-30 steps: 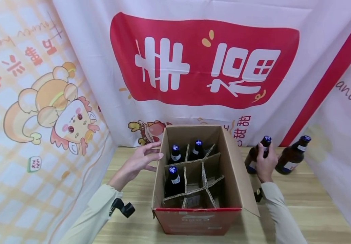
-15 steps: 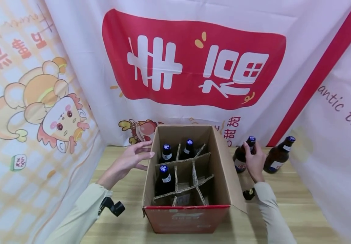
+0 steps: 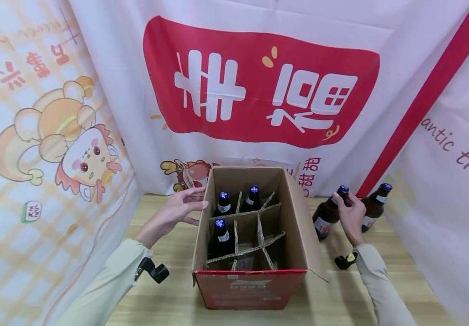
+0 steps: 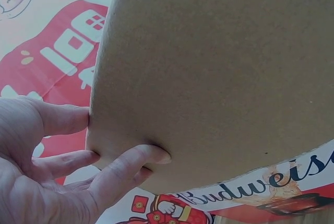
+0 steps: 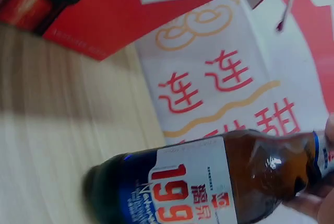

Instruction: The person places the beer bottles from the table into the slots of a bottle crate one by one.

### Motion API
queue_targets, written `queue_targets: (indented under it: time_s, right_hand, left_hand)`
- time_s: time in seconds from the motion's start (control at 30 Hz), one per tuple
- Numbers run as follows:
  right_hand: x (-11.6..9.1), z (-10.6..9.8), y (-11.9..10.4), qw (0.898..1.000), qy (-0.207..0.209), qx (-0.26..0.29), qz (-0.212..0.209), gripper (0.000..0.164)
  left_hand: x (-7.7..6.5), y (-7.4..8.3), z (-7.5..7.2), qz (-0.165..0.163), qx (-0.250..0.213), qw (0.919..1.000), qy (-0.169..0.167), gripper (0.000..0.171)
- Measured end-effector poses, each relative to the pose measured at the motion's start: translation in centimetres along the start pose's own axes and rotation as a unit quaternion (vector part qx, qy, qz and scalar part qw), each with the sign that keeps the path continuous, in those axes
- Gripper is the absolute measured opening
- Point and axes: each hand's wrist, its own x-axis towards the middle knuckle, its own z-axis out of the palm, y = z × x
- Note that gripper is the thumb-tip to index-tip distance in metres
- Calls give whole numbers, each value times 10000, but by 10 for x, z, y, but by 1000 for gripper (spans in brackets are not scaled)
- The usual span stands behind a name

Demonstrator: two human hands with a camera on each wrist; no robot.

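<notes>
My right hand point(image 3: 352, 218) grips a brown glass beer bottle point(image 3: 323, 220) by its neck, to the right of the box. The bottle leans, its blue cap up and its "199" label point(image 5: 190, 182) showing in the right wrist view. Just behind that hand, a second beer bottle point(image 3: 374, 209) stands on the table. My left hand point(image 3: 171, 217) touches the left side of the cardboard box point(image 3: 248, 290), fingers spread; in the left wrist view its fingertips press on a brown cardboard flap point(image 4: 209, 78). Three blue-capped bottles fill box slots: back left point(image 3: 223, 202), back middle point(image 3: 253, 199) and left middle point(image 3: 220, 237).
Cardboard dividers point(image 3: 260, 231) split the box into slots. A flap point(image 3: 309, 244) hangs outward along its right side. Printed cloth point(image 3: 259, 90) walls the wooden table point(image 3: 161, 290) at the back and both sides. Small black cameras point(image 3: 153, 270) sit on my wrists.
The held bottle has come left toward the box and now leans with its base to the left. My left hand keeps its place on the box. The head view has shifted slightly.
</notes>
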Motion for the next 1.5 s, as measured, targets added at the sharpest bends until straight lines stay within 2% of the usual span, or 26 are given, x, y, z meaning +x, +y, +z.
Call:
queue_targets:
  time_s: [0.13,0.33,0.43,0.77,0.87,0.97,1.03,1.13,1.27,1.5]
  right_hand:
    - [-2,-15,-13,9999,1,-63,104,22]
    - [7,-33,-46,9994,-207,-285,-47,36]
    - [13,-39,-64,9990,-358,-269,-86,38]
    - [18,-58,-118,9977,-644,-37,205,30]
    - [20,-62,-136,9956,-876,-144,299,38]
    - [25,-63,-156,9944,-1024,-239,107,41]
    - [28,-63,-169,9939,-1076,-191,-123,41]
    - [30,-64,-188,9943,-1041,-52,-220,39]
    - [25,-69,-217,9945,-1036,-43,-148,40]
    - [13,-68,-266,9939,-972,317,-417,39]
  left_hand:
    - [2,-1,3,100,-91,9999,-46,67]
    - [2,-2,3,43,-108,9999,11,67]
    - [2,-2,2,74,-89,9999,39,68]
    - [4,-2,3,-1,-40,10000,11,68]
    - [3,-2,3,-10,-6,10000,33,68]
    - [2,-2,2,16,-4,10000,38,69]
    - [1,-2,1,17,-16,10000,31,69]
    - [0,-2,-1,-9,-27,10000,12,70]
    - [-1,-3,-2,-27,-23,10000,24,69]
    - [2,-1,0,-9,-52,10000,32,69]
